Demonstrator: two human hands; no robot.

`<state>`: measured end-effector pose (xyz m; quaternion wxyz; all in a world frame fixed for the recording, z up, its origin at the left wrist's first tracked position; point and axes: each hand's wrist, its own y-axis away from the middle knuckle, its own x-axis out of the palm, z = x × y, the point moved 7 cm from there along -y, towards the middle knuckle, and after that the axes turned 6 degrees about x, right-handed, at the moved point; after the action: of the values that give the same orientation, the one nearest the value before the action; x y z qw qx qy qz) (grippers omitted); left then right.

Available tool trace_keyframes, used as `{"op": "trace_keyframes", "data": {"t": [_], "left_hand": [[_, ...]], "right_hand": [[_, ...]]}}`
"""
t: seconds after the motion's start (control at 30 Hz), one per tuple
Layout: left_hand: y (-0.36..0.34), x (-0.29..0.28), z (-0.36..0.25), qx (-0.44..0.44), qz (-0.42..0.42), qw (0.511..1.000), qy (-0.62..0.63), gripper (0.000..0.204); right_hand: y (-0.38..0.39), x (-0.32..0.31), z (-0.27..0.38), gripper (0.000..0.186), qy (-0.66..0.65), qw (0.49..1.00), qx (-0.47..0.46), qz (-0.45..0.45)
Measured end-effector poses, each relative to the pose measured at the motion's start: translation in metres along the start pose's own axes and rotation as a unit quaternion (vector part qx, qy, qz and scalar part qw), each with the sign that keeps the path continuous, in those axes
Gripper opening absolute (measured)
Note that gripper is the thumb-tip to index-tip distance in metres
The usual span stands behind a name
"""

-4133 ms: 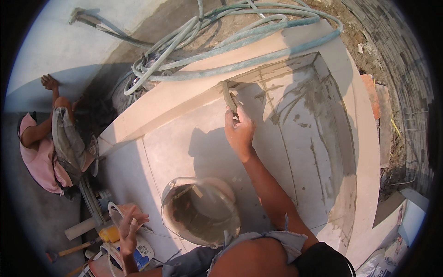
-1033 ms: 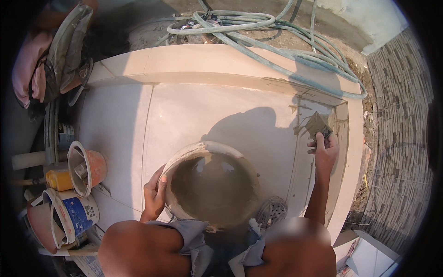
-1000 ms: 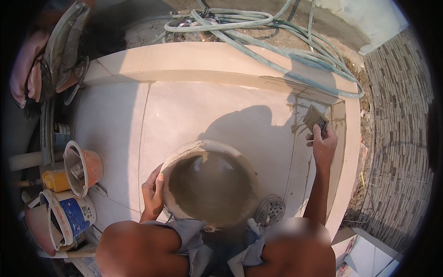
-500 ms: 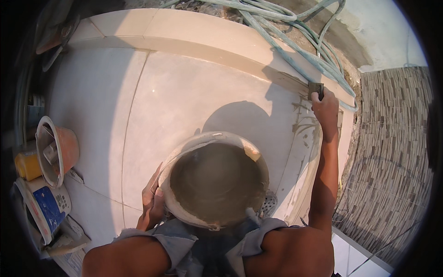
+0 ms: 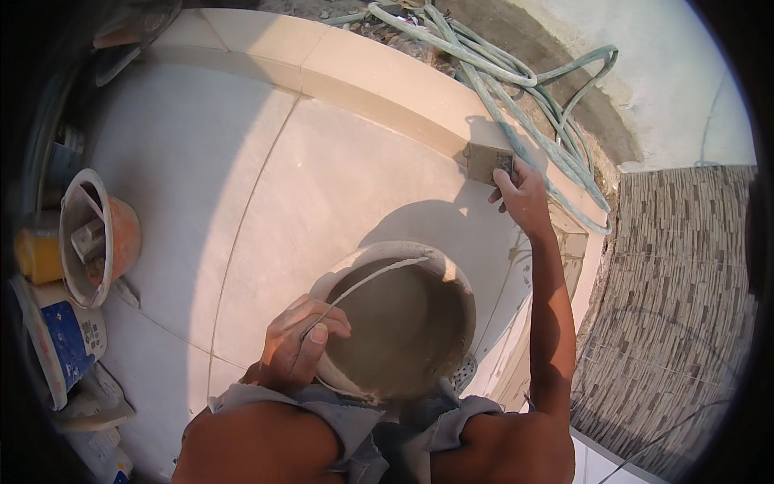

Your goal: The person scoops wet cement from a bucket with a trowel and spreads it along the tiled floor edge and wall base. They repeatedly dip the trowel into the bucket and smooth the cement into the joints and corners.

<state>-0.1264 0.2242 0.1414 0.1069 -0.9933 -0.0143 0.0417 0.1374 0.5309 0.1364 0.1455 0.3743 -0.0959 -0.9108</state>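
A round, mortar-smeared bucket [image 5: 343,268] stands between my knees, holding murky grey-brown liquid or slurry [image 5: 407,323]. My left hand [image 5: 300,343] is closed round its thin curved handle [image 5: 372,280], which is raised over the opening. Out to the right, my right hand [image 5: 522,194] grips a flat, squarish grey-brown scraper-like piece [image 5: 484,164] with a darker part under the fingers. That piece is against the beige tiled ledge [image 5: 387,73], near its inner edge. Wet grey smears mark the tiles below my right hand.
A coiled green hose [image 5: 492,68] lies beyond and over the ledge. At left stand an orange bucket [image 5: 125,238] with things inside, a yellow container [image 5: 36,254] and a blue-and-white bag [image 5: 68,335]. Striped tiling [image 5: 677,306] covers the right. Large pale tiles [image 5: 322,185] spread ahead.
My left hand has moved from the bucket's side to its handle, now raised. My right hand has shifted left along the ledge, and the piece it holds shows more of its flat face.
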Motion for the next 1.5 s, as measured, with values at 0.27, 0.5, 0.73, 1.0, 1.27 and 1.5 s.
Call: {"op": "trace_keyframes", "data": {"t": [0.27, 0.5, 0.73, 1.0, 1.27, 1.5], "left_hand": [[-0.048, 0.055, -0.045, -0.088, 0.346, 0.890, 0.284, 0.049], [-0.063, 0.060, -0.066, -0.004, 0.325, 0.934, 0.151, 0.053], [-0.072, 0.030, -0.075, -0.051, 0.220, 0.967, 0.118, 0.045], [-0.059, 0.000, -0.064, -0.060, 0.013, 0.995, 0.079, 0.056], [-0.040, -0.033, -0.055, -0.062, -0.167, 0.983, 0.052, 0.063], [0.002, -0.090, -0.026, -0.135, -0.343, 0.929, 0.029, 0.050]], "right_hand": [[0.068, -0.029, -0.025, 0.030, -0.422, 0.903, 0.047, 0.063], [0.102, -0.014, -0.074, 0.037, -0.504, 0.859, 0.086, 0.025], [0.055, 0.040, -0.096, 0.035, -0.614, 0.776, 0.147, 0.008], [-0.006, 0.011, -0.094, 0.036, -0.664, 0.722, 0.173, -0.086], [0.017, 0.036, -0.093, 0.040, -0.652, 0.746, 0.131, -0.026], [0.018, 0.017, -0.080, 0.044, -0.709, 0.696, 0.093, -0.067]]}}
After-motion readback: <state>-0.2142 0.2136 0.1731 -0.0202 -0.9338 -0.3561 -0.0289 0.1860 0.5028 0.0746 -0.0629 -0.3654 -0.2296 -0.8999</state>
